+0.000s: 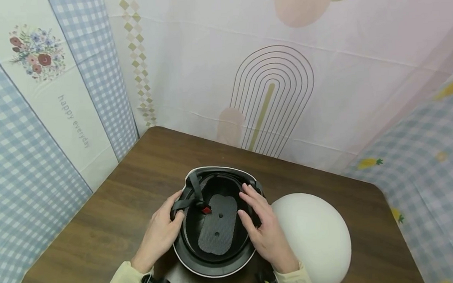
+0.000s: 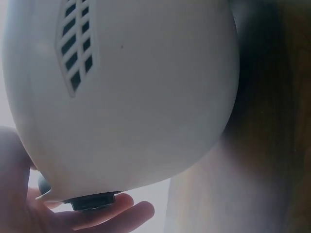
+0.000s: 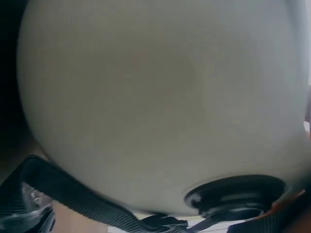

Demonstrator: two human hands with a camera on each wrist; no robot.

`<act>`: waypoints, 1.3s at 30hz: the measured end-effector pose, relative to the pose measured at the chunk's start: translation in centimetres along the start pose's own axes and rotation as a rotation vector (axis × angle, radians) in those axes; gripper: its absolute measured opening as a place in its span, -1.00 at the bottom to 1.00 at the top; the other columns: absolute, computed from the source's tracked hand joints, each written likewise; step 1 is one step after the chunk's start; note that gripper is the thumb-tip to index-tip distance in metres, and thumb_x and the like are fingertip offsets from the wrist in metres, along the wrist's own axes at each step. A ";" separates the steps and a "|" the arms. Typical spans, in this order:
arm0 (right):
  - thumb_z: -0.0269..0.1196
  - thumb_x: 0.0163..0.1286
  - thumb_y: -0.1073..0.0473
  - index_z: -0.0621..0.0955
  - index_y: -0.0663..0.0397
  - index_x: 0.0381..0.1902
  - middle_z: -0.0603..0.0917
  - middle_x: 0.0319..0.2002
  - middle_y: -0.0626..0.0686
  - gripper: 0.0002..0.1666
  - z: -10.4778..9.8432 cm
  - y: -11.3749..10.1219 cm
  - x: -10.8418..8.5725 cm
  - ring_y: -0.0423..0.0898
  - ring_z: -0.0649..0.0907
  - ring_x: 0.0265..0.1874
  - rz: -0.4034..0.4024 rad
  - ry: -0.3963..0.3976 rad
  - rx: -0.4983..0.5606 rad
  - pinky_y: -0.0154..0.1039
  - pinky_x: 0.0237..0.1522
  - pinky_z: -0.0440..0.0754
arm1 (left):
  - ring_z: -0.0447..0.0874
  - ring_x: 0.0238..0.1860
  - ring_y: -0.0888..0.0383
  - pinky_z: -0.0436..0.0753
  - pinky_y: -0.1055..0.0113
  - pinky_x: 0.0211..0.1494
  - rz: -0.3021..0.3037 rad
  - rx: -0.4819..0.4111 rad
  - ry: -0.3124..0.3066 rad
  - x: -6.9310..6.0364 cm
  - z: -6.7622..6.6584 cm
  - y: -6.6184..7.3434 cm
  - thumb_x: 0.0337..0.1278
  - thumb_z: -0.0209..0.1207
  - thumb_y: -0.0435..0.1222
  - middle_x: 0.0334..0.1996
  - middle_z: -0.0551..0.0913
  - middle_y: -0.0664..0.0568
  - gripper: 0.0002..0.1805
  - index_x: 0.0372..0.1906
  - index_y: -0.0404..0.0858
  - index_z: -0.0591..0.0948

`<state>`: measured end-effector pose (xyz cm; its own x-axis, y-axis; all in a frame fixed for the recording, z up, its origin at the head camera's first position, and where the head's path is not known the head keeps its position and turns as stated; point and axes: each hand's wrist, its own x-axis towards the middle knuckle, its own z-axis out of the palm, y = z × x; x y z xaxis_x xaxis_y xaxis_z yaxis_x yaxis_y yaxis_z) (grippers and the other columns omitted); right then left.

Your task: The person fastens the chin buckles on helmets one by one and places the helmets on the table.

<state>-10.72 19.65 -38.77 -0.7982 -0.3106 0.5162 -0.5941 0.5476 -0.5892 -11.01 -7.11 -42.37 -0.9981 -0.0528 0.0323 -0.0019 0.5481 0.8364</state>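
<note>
An upturned white helmet (image 1: 218,266) is on the table, its black lining and grey mesh pad (image 1: 218,226) facing up. My left hand (image 1: 163,228) grips its left rim, thumb on the inner side and fingers outside, beside a black chin strap (image 1: 195,186) with a red buckle (image 1: 206,210). Slatted vents (image 2: 76,53) show on the shell in the left wrist view. Over the right rim lies my right hand (image 1: 266,228), fingers extended; whether it presses the rim I cannot tell. In the right wrist view a white shell (image 3: 146,107) bears a black round fitting (image 3: 238,196).
A smooth white dome (image 1: 314,234) stands on the table right of the helmet, close to my right wrist. The brown wooden table (image 1: 126,200) has rounded corners. Printed cloths (image 1: 193,75) hang behind it and at both sides.
</note>
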 end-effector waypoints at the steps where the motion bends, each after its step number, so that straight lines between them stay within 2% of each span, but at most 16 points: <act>1: 0.26 0.37 0.24 0.49 0.00 0.30 0.36 0.38 0.12 -0.46 0.0 0.2 0.0 0.08 0.28 0.40 -0.021 0.021 -0.005 -0.13 0.39 0.15 | 0.44 0.25 -0.11 0.41 -0.10 0.15 0.003 0.001 0.001 0.0 0.1 0.1 0.28 0.06 -0.27 0.30 0.45 -0.08 -0.42 0.41 0.02 0.36; 4: 0.28 0.33 0.30 0.52 0.03 0.27 0.32 0.39 0.18 -0.46 0.0 0.9 -0.2 0.15 0.23 0.38 -0.054 0.078 -0.040 -0.05 0.36 0.14 | 0.44 0.25 -0.12 0.41 -0.11 0.16 0.016 0.016 0.010 0.2 0.2 0.3 0.28 0.09 -0.25 0.28 0.47 -0.08 -0.43 0.40 -0.02 0.39; 6: 0.29 0.32 0.30 0.51 0.05 0.28 0.25 0.42 0.17 -0.44 0.0 1.3 -0.5 0.14 0.18 0.36 -0.025 0.103 -0.054 0.04 0.29 0.16 | 0.47 0.21 -0.12 0.43 -0.10 0.13 0.037 0.042 0.024 0.4 0.3 0.6 0.26 0.11 -0.24 0.23 0.51 -0.07 -0.44 0.38 -0.04 0.41; 10: 0.29 0.33 0.25 0.40 0.09 0.37 0.11 0.46 0.10 -0.35 -0.3 1.7 -1.4 0.11 0.09 0.35 0.099 0.139 -0.050 0.16 0.16 0.17 | 0.55 0.10 -0.10 0.48 -0.09 0.03 0.104 0.116 0.061 0.5 0.7 1.2 0.21 0.17 -0.23 0.14 0.55 -0.01 -0.46 0.32 -0.10 0.48; 15: 0.27 0.37 0.16 0.29 -0.06 0.46 0.08 0.45 0.01 -0.26 -1.2 1.8 -3.1 0.01 0.07 0.39 0.280 0.181 -0.031 0.16 0.21 0.18 | 0.46 0.17 -0.11 0.41 -0.13 0.11 0.228 0.158 0.078 0.6 1.2 2.1 0.06 0.16 -0.36 0.24 0.46 -0.06 -0.43 0.28 -0.22 0.50; 19: 0.24 0.41 0.10 0.27 -0.21 0.46 0.12 0.42 -0.06 -0.28 -1.9 1.3 -4.2 -0.08 0.08 0.39 0.374 0.199 -0.046 0.11 0.22 0.20 | 0.37 0.23 -0.10 0.34 -0.14 0.17 0.281 0.168 0.069 0.7 1.5 2.6 0.01 0.07 -0.46 0.29 0.39 -0.10 -0.39 0.29 -0.27 0.48; 23: 0.26 0.39 0.13 0.33 -0.15 0.42 0.23 0.32 0.02 -0.31 -2.1 0.1 -5.1 -0.10 0.18 0.31 0.411 0.240 -0.087 -0.07 0.19 0.24 | 0.35 0.24 -0.11 0.35 -0.15 0.16 0.292 0.175 0.069 0.7 1.4 2.6 0.04 0.02 -0.50 0.29 0.37 -0.14 -0.41 0.29 -0.30 0.48; 26: 0.29 0.35 0.18 0.41 -0.02 0.33 0.33 0.10 0.07 -0.39 -1.9 -1.0 -5.5 -0.16 0.32 0.10 0.464 0.296 -0.139 -0.29 0.07 0.30 | 0.35 0.23 -0.14 0.37 -0.14 0.15 0.284 0.166 0.080 0.8 1.2 2.4 0.07 0.00 -0.53 0.28 0.37 -0.19 -0.43 0.27 -0.36 0.48; 28: 0.28 0.36 0.17 0.47 0.05 0.24 0.40 -0.09 0.05 -0.50 -1.8 -1.8 -5.8 -0.19 0.42 -0.11 0.542 0.331 -0.176 -0.38 -0.09 0.37 | 0.34 0.24 -0.16 0.39 -0.13 0.16 0.261 0.153 0.086 0.7 1.0 2.2 0.08 -0.02 -0.54 0.27 0.37 -0.21 -0.45 0.26 -0.41 0.48; 29: 0.26 0.39 0.13 0.46 0.06 0.20 0.43 -0.18 0.01 -0.54 -1.8 -2.1 -5.9 -0.22 0.45 -0.22 0.597 0.325 -0.188 -0.41 -0.18 0.40 | 0.33 0.24 -0.17 0.39 -0.12 0.16 0.250 0.148 0.088 0.7 0.9 2.1 0.09 -0.03 -0.54 0.27 0.37 -0.23 -0.46 0.25 -0.43 0.47; 31: 0.18 0.45 0.02 0.42 0.07 0.18 0.47 -0.34 -0.07 -0.56 -1.9 -2.7 -6.0 -0.23 0.46 -0.39 0.697 0.264 -0.181 -0.39 -0.29 0.42 | 0.32 0.26 -0.17 0.38 -0.12 0.19 0.220 0.146 0.088 0.6 0.7 1.9 0.10 -0.05 -0.52 0.27 0.37 -0.24 -0.47 0.25 -0.45 0.46; 34: 0.02 0.52 -0.16 0.29 0.08 0.32 0.58 -0.45 -0.11 -0.40 -1.9 -2.8 -6.1 -0.23 0.55 -0.47 0.797 0.099 -0.085 -0.30 -0.30 0.49 | 0.32 0.26 -0.18 0.38 -0.13 0.18 0.187 0.165 0.087 0.5 0.3 1.5 0.12 -0.06 -0.50 0.26 0.38 -0.23 -0.46 0.27 -0.42 0.46; 36: -0.06 0.54 -0.21 0.16 0.14 0.42 0.64 -0.39 -0.05 -0.27 -1.6 -2.5 -6.2 -0.17 0.62 -0.40 0.819 -0.008 0.035 -0.23 -0.26 0.53 | 0.34 0.24 -0.19 0.40 -0.16 0.14 0.172 0.194 0.086 0.3 -0.1 1.2 0.13 -0.06 -0.48 0.25 0.39 -0.21 -0.45 0.28 -0.34 0.47; 39: -0.14 0.55 -0.24 -0.01 0.21 0.49 0.67 -0.19 0.11 -0.16 -0.8 -1.8 -6.4 -0.01 0.67 -0.24 0.848 -0.089 0.237 -0.15 -0.25 0.60 | 0.39 0.19 -0.20 0.42 -0.20 0.05 0.162 0.239 0.088 0.1 -0.8 0.8 0.13 -0.06 -0.46 0.24 0.41 -0.18 -0.44 0.29 -0.21 0.50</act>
<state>-4.46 21.28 -40.60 -0.9784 0.0618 -0.1974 0.2039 0.4486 -0.8702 -11.08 -7.35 -41.32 -0.9775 -0.0150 0.2103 0.1317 0.7354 0.6647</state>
